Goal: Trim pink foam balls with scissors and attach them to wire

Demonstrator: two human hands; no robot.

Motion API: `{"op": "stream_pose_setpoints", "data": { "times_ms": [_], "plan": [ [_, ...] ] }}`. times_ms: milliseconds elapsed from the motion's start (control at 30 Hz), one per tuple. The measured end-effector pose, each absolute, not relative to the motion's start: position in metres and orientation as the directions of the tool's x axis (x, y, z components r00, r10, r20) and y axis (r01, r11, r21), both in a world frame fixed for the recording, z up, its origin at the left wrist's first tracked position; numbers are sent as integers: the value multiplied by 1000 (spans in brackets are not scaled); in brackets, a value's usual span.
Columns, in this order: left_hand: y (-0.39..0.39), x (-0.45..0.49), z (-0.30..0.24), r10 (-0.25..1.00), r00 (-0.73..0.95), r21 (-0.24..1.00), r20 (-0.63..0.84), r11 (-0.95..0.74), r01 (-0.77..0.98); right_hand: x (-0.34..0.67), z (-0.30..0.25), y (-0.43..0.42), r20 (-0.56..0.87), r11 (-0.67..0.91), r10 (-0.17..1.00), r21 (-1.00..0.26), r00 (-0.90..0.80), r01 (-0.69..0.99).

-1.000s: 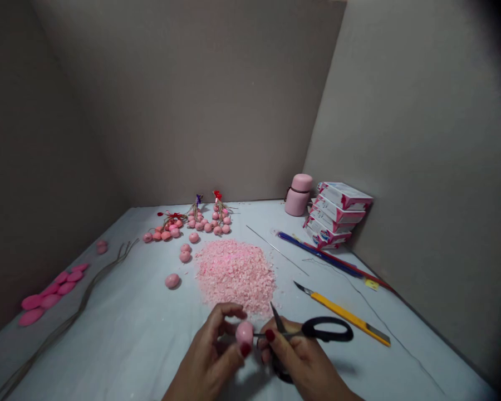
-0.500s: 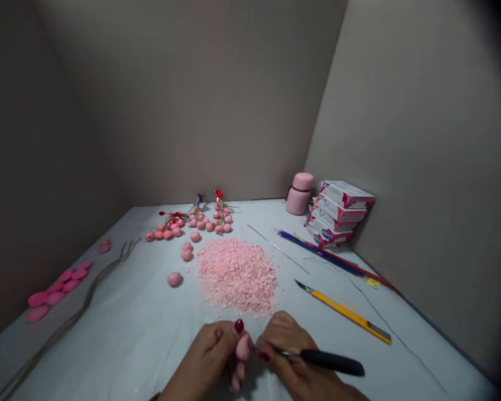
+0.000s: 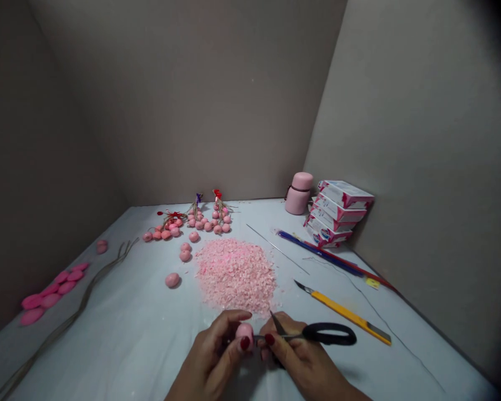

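Note:
Close to the table's front edge, my left hand [image 3: 212, 353] is closed round a small pink ball [image 3: 244, 331], thumb with red nail pressed on its near side. My right hand [image 3: 303, 353] is closed on black-handled scissors [image 3: 309, 332], gripping them near the blades. One blade angles up and away to the left, while the other metal part points at the ball's right side and seems to touch it. One handle loop sticks out to the right; the other is mostly hidden under the hand. Just beyond both hands lies a heap of pink shavings [image 3: 237, 275].
Right of the heap lie a yellow craft knife [image 3: 346, 312], a thin metal rod [image 3: 278, 248] and blue pipe cleaners [image 3: 317, 252]. A pink flask [image 3: 298, 199] and stacked boxes [image 3: 338, 214] stand behind. Loose balls [image 3: 172, 279], bunched balls [image 3: 209, 226], twine [image 3: 87, 289] and bright pink oval pieces [image 3: 50, 300] are leftward.
The ball and my left hand have turned and risen slightly. In my right hand the scissors have swung round: a blade now points up and the handle loop sits higher.

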State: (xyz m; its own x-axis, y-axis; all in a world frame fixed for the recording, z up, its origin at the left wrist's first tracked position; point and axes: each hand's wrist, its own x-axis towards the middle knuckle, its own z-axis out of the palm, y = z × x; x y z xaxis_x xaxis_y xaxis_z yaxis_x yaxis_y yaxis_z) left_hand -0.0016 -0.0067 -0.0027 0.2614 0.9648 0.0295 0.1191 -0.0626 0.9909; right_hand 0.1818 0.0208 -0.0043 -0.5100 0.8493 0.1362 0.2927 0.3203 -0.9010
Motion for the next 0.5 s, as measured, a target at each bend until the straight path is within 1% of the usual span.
{"op": "stream_pose_setpoints", "data": {
  "times_ms": [67,100,167,267,300,367,400,433,500],
  "plan": [
    [-7,0,-4,955,289,998,-65,62,20,181,-3,22,221,476,782,-815,-583,330],
    [-7,1,-5,952,295,996,-79,86,-10,181,-3,22,240,515,765,-786,-598,343],
    [-6,2,-7,963,266,998,-50,57,-19,181,-3,21,252,517,780,-776,-573,362],
    [-6,0,-7,969,234,987,84,-114,118,182,-3,20,241,471,816,-804,-525,362],
    [-6,-1,-6,965,246,976,95,-139,167,182,-3,19,245,467,819,-810,-518,355],
    [-6,-2,-5,959,276,967,64,-129,220,182,-3,19,261,486,806,-805,-531,342],
    [-6,-3,-4,960,278,970,43,-106,217,182,-3,19,266,494,801,-800,-537,341],
    [-6,-3,-3,963,268,977,34,-88,192,182,-3,19,265,495,801,-798,-537,344],
    [-6,-2,-2,967,245,985,64,-101,141,182,-2,19,260,483,812,-802,-523,351]
  ]
}}
